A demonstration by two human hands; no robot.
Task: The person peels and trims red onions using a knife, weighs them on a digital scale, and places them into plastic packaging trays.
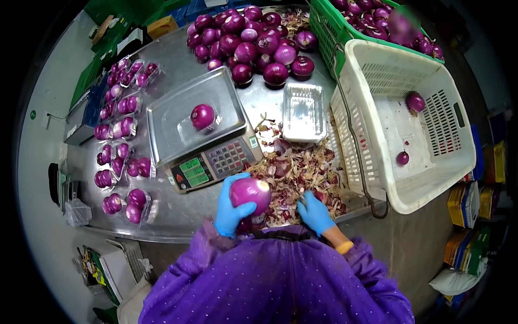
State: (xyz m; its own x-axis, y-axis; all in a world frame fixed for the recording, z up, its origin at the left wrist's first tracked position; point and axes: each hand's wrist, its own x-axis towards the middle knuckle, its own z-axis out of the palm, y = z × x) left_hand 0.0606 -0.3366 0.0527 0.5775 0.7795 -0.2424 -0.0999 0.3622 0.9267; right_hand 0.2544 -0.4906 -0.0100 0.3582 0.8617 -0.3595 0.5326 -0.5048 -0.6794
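Note:
My left hand [229, 211], in a blue glove, is wrapped round a large purple onion [251, 195], its pale root end turned up and to the right. My right hand [316, 212], also gloved in blue, is closed over a small object whose tip shows pale and metallic at the fingers; I cannot make out its kind. Both hands are over a heap of dry onion skins [280, 167] at the table's near edge. Just beyond the left hand is a digital scale [194, 170] with one onion [203, 116] on its steel pan.
A clear plastic tray [305, 110] lies beyond the skins. Onions [245, 52] are piled at the back. Packed onion trays [135, 205] line the left side. At right, a white basket [356, 108] holds two onions; behind it is a green crate [324, 32] of onions.

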